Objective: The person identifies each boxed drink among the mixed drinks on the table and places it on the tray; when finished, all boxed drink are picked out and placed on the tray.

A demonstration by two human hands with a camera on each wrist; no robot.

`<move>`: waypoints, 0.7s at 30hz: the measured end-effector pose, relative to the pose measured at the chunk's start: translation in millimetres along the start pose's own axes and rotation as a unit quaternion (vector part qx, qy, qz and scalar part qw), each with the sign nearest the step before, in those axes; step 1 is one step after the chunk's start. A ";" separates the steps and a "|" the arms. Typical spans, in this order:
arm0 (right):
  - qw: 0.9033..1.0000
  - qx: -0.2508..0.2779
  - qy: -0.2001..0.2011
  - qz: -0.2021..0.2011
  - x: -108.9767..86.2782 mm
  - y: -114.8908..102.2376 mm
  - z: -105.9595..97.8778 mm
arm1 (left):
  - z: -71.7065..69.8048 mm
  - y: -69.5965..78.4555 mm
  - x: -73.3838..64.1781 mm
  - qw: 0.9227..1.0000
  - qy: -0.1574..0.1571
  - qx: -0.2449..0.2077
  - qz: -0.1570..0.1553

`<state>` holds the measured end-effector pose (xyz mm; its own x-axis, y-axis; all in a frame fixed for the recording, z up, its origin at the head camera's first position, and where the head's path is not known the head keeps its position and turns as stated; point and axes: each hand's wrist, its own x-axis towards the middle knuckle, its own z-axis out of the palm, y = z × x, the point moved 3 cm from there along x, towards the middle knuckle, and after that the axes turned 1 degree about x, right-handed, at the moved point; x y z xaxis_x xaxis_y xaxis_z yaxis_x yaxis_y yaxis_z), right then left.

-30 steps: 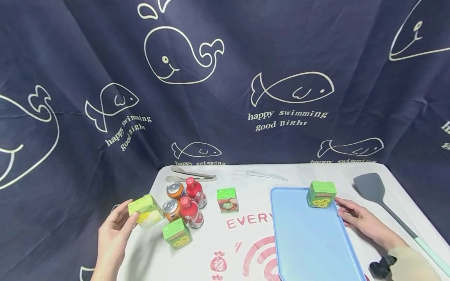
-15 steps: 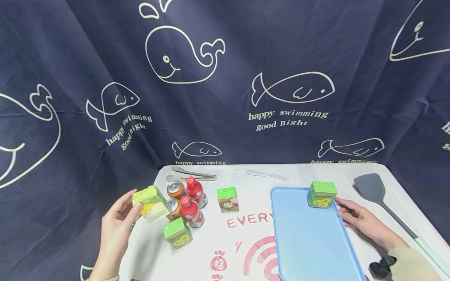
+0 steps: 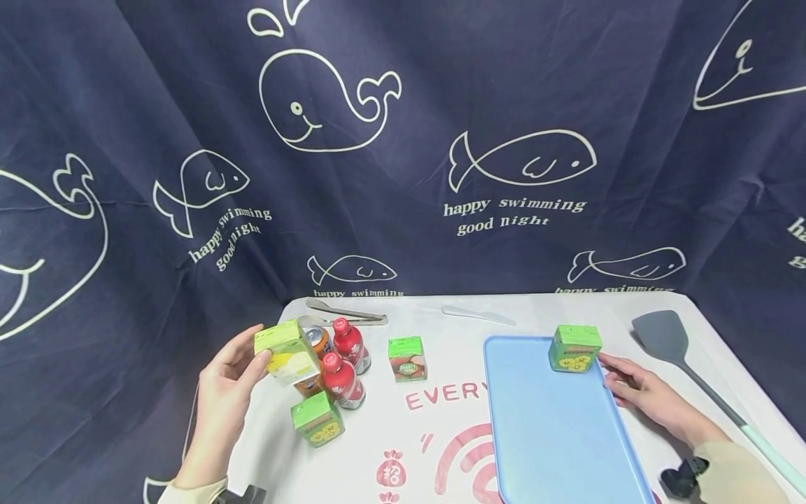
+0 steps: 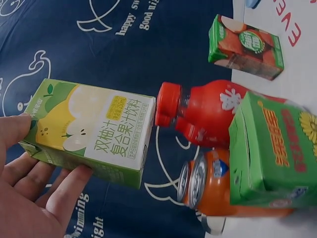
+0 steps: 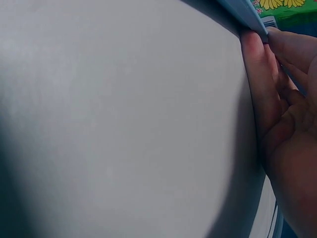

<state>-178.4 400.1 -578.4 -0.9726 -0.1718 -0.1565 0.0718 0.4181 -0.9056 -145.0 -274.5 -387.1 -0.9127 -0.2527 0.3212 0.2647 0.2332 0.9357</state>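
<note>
My left hand [image 3: 223,392] grips a yellow-green juice box [image 3: 288,357], thumb on one side and fingers on the other. In the head view the carton is raised and overlaps the orange soda cans [image 3: 317,339]. Two red-capped bottles [image 3: 343,381] stand just right of the cans, and a green juice box with yellow flowers [image 3: 317,420] is in front of them. At the right, my right hand [image 3: 648,395] pinches the side edge of a light blue tray [image 3: 554,434]; in the right wrist view thumb and finger meet at its rim [image 5: 242,12].
Another flower-print juice box [image 3: 575,350] stands on the tray's far right corner. A juice box with a red-brown print [image 3: 408,360] stands mid-table. Tongs [image 3: 349,313] and a pale knife [image 3: 478,315] lie at the back; a grey spatula [image 3: 667,336] lies along the right.
My left hand has carried the yellow-green juice box right and slightly up, from beside the cans to in front of them in the head view. The right hand and tray have stayed put.
</note>
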 end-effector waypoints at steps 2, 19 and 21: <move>1.000 0.000 -0.001 -0.001 0.1 1.2 -0.1 | 4.0 1.0 0.3 1.000 -0.009 0.006 0.004; 1.000 0.012 0.000 0.000 0.0 4.7 -1.3 | 48.2 6.7 1.0 0.997 -0.077 0.007 0.023; 1.000 0.015 -0.001 -0.002 0.1 3.7 -0.7 | 54.2 6.9 0.8 0.996 -0.085 0.001 0.022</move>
<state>-178.4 402.3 -581.5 -0.9725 -0.1747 -0.1543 0.0754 0.3907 -0.9174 -160.8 -222.3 -388.3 -0.9396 -0.0802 0.3328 0.3055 0.2421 0.9209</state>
